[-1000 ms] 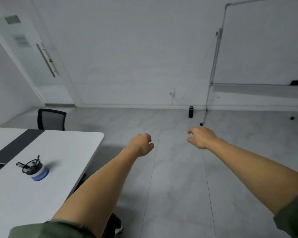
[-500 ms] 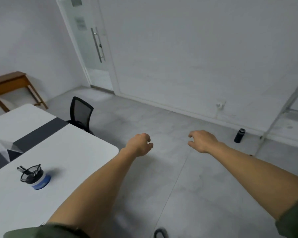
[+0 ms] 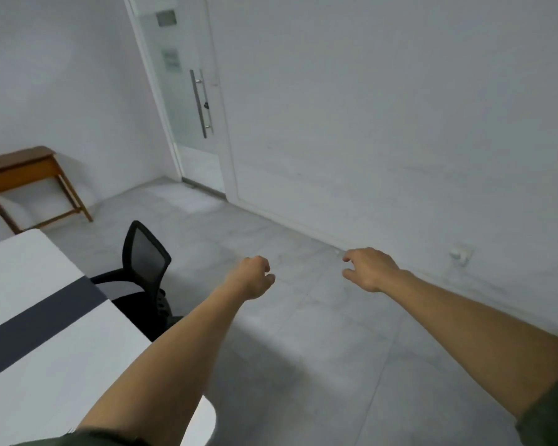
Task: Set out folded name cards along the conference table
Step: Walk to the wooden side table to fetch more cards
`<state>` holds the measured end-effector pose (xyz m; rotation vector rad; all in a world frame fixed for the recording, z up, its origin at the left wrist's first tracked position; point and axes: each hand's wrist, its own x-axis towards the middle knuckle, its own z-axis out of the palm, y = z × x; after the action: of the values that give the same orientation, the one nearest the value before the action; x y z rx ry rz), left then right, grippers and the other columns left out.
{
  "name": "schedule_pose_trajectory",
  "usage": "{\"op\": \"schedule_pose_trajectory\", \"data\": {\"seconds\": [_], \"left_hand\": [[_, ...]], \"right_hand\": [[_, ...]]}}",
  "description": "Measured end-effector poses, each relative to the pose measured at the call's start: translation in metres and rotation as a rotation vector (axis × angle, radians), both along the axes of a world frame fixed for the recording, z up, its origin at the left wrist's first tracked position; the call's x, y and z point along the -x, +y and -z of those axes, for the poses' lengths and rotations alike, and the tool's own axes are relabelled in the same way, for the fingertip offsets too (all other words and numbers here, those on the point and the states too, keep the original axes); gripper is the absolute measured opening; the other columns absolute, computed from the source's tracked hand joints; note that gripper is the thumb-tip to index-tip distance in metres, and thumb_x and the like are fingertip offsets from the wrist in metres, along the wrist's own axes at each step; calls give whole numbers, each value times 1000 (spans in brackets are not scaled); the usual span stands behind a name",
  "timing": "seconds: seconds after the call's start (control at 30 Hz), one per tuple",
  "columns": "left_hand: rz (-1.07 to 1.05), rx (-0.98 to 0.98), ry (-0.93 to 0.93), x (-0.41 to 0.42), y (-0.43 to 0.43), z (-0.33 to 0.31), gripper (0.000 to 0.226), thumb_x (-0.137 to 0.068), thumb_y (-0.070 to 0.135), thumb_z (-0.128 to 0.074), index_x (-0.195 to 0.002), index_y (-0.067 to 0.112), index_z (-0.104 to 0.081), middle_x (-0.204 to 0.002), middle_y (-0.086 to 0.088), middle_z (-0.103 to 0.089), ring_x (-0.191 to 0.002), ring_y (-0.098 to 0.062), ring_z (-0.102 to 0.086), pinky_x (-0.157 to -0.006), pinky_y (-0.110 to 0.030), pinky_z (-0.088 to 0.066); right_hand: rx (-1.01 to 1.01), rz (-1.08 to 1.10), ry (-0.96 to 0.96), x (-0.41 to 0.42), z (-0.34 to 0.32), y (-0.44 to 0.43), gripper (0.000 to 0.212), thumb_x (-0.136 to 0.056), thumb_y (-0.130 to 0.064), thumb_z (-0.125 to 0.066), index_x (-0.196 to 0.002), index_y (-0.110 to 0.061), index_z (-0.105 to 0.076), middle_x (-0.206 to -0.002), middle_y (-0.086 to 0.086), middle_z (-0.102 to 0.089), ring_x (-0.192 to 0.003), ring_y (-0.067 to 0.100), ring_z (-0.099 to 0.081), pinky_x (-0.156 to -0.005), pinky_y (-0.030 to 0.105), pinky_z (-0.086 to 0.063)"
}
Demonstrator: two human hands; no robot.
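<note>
head view: left hand point(image 3: 253, 278) curled, empty; right hand point(image 3: 369, 269) relaxed, empty, over floor point(image 3: 303, 355)

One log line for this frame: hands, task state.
left hand: curled, empty | right hand: loosely curled, empty | both over floor beside conference table | name cards: none in view | office chair at table edge

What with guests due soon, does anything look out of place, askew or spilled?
Nothing spilled or askew. Oddly, left hand and right hand hold nothing over the floor, and no name cards show on the conference table in view.
</note>
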<state>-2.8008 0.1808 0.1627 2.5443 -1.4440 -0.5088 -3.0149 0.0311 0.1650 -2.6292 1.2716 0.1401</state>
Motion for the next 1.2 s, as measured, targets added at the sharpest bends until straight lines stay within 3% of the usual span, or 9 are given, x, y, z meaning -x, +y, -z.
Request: {"op": "schedule_pose_trajectory", "data": {"seconds": [0.33,0.53,0.93,1.2], "left_hand": [[-146,-32,1,-174,-174,26,40,-95,37,-51,-128,15,-56,-127,-13,-58,-120,-28,-52,-95,-35,-43],[-304,-11,13,-296,-253,9,40,-95,39,-51,-127,16,-57,-125,-12,-60,-116,-29,-55,-94,-36,-46],[-571,-48,75,-572,-334,45,41,-94,40,-52,-128,16,-56,-130,-12,-56,-116,-29,-54,-97,-39,-46],[-652,-42,36,-778,-399,16,41,-95,39,-52,-128,16,-57,-128,-12,-59,-117,-29,-55,-97,-36,-45]], "right_hand": [[-32,-176,10,-201,37,-202,51,-97,-41,-48,-144,-21,-44,-143,6,-50,-125,25,-52,-98,33,-44],[2,-331,10,-362,14,-321,50,-96,-41,-49,-142,-21,-46,-139,6,-53,-120,26,-54,-92,33,-45],[-44,-619,48,-691,57,-424,51,-95,-43,-50,-142,-22,-46,-139,4,-54,-122,25,-54,-96,35,-46],[-58,-660,12,-915,29,-500,52,-95,-45,-49,-142,-22,-45,-141,4,-53,-122,24,-54,-96,35,-47]]}}
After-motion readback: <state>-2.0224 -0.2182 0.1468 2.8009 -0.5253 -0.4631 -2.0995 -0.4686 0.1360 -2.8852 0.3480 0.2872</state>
